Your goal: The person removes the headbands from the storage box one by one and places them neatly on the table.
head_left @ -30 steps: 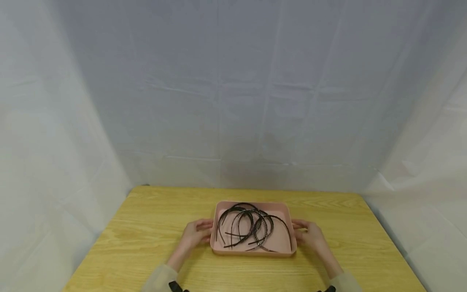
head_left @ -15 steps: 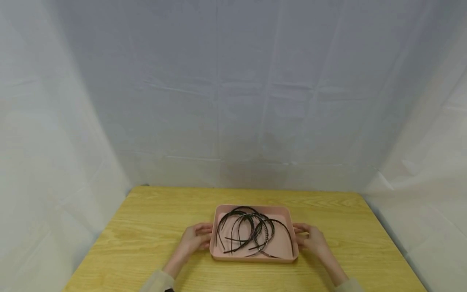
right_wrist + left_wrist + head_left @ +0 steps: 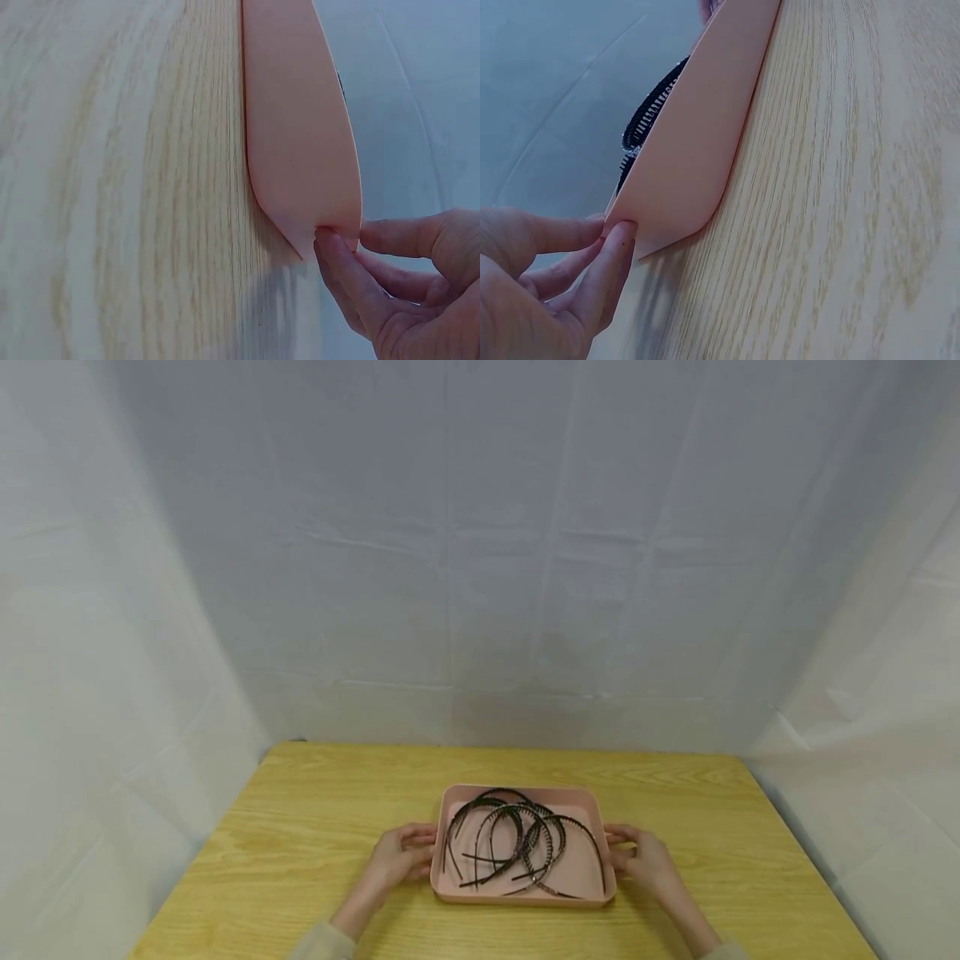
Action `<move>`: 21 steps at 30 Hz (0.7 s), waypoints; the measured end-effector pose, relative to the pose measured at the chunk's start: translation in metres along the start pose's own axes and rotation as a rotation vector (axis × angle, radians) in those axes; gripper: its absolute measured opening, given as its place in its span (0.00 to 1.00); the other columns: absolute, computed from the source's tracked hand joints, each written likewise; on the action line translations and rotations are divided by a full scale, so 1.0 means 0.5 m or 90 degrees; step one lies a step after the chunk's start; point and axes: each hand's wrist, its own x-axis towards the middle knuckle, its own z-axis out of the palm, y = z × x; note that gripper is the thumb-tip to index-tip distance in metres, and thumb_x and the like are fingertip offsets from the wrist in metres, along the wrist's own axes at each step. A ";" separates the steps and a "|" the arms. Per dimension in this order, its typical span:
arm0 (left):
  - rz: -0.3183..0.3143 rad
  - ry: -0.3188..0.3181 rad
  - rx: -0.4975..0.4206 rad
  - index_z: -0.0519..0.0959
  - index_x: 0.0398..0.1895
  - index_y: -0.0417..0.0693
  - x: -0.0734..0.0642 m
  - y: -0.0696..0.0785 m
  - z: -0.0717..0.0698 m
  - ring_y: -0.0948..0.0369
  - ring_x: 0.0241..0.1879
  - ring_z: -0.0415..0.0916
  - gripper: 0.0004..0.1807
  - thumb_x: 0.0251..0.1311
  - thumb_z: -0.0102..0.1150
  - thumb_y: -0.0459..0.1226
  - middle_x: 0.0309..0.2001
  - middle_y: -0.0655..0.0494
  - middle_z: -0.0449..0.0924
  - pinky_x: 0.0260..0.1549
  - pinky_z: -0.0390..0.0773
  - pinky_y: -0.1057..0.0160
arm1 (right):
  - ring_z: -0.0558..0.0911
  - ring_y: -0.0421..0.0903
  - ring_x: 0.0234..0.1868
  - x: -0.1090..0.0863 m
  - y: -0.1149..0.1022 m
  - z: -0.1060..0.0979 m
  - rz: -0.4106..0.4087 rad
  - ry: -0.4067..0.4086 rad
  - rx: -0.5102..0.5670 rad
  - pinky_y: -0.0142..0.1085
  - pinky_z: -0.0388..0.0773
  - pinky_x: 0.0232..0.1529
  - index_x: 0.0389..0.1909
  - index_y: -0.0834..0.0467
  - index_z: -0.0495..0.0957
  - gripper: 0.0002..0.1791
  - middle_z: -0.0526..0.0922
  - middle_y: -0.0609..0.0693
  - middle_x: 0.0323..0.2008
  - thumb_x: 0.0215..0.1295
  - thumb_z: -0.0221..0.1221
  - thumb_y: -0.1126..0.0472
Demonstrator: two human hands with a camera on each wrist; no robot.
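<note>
A shallow pink rectangular tray (image 3: 525, 900) stands on the wooden table in the head view. Inside it lie several thin dark toothed headbands (image 3: 519, 843), overlapping in a tangle; some have a speckled shine. My left hand (image 3: 397, 854) holds the tray's left end, thumb and fingers pinching near the rim. At the right end my right hand (image 3: 641, 858) grips it in the same way. Both wrist views show the tray's outer wall (image 3: 694, 142) close to the tabletop, with fingertips at its end. A bit of black headband shows above the rim in the left wrist view.
The yellow wood-grain table (image 3: 330, 793) reaches back to a pale hanging sheet (image 3: 480, 610). More sheeting hangs along the left and right sides.
The tray with its headbands has shifted a little toward me, with both hands moving along with it. The headbands keep roughly the same arrangement.
</note>
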 end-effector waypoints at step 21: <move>0.005 -0.002 -0.009 0.73 0.61 0.23 -0.002 -0.004 0.000 0.54 0.44 0.84 0.22 0.64 0.61 0.24 0.53 0.30 0.80 0.37 0.87 0.58 | 0.58 0.65 0.76 0.013 0.018 -0.029 -0.402 -0.024 -0.457 0.70 0.61 0.66 0.75 0.67 0.61 0.34 0.59 0.63 0.76 0.76 0.57 0.56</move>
